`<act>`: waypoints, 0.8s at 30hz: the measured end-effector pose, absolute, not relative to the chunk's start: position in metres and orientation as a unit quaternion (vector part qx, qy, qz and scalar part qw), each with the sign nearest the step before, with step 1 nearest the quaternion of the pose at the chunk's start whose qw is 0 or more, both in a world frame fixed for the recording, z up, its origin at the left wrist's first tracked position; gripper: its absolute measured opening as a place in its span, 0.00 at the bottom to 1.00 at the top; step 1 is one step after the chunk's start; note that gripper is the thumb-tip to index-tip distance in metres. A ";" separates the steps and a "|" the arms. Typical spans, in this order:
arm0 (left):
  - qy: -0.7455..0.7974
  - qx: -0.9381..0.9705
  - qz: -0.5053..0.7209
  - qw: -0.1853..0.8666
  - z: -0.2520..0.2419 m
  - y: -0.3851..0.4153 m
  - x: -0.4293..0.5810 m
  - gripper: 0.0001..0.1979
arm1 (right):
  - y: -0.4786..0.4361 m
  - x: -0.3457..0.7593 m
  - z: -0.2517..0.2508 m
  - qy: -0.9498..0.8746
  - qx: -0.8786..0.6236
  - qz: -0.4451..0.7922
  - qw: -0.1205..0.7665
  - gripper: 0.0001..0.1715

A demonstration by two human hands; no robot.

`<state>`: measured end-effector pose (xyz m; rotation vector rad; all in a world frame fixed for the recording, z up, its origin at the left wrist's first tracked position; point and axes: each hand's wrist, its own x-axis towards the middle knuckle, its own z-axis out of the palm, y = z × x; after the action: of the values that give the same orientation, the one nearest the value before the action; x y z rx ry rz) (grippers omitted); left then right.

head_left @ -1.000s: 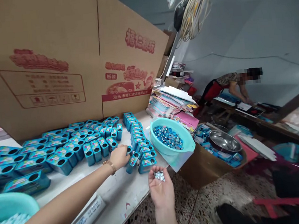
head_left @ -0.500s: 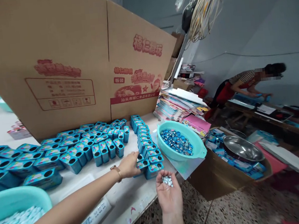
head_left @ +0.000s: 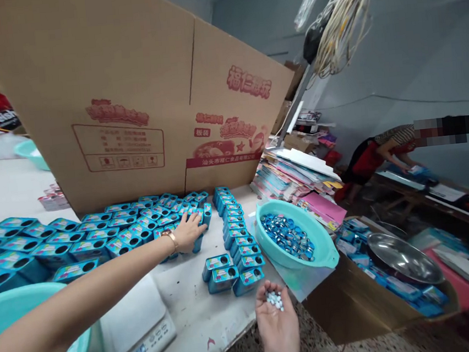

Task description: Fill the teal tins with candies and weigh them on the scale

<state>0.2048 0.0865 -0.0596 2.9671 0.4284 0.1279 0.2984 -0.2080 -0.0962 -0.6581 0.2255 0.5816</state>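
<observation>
While the left hand (head_left: 187,233) lies spread, palm down, over tins (head_left: 223,279) at the main group's right end, grip on any one cannot be told. Palm up, fingers curled, the right hand (head_left: 279,326) cups pale pellets (head_left: 274,300) near the table's (head_left: 189,307) edge. Tins stand upright on the table, round openings upward. In the right-hand column, their tops' long axes run left to right, openings toward the right end. A bowl (head_left: 327,241) of blue discs stands beside that column; a scale (head_left: 136,318) lies nearer. A carton (head_left: 124,59) blocks the rear; the left forearm (head_left: 84,301) partly hides a basin (head_left: 6,306).
</observation>
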 end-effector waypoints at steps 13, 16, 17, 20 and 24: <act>-0.041 0.994 0.086 0.047 0.014 0.064 0.130 0.13 | -0.186 0.280 -0.063 0.204 -0.275 0.338 0.877 0.11; -0.087 0.993 0.065 0.039 0.023 0.049 0.078 0.12 | -0.174 0.265 -0.061 0.202 -0.276 0.362 0.867 0.12; -0.095 0.993 0.059 0.026 0.020 0.045 0.061 0.11 | -0.170 0.260 -0.060 0.204 -0.273 0.373 0.863 0.12; -0.117 0.991 0.059 -0.021 -0.002 0.035 0.021 0.07 | -0.158 0.242 -0.058 0.199 -0.262 0.410 0.851 0.12; -0.121 0.990 0.066 -0.016 -0.028 0.035 -0.007 0.07 | -0.145 0.225 -0.055 0.163 -0.256 0.446 0.842 0.08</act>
<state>-0.0067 0.0351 -0.0279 3.1436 -0.3843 0.2109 0.2246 -0.1446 -0.0553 -0.5405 0.3443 0.9413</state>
